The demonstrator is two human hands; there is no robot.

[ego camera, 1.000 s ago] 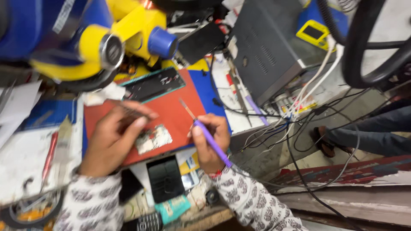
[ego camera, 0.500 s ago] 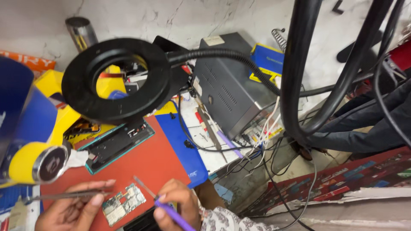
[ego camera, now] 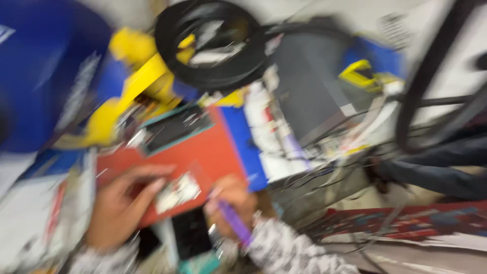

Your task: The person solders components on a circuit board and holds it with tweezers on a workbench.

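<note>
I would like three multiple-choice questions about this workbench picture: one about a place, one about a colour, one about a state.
1. Where does the small circuit board lie?
A. on the red mat
B. on the grey box
C. on the floor

2. What colour is the tool in the right hand?
A. green
B. purple
C. white

3. How is the left hand placed?
A. raised in the air
B. inside a drawer
C. resting on the mat, fingers toward the board

Answers: 1 A, the board sits on the red mat between the hands. 2 B, the handle looks purple. 3 C, its fingers lie on the mat beside the board.
</note>
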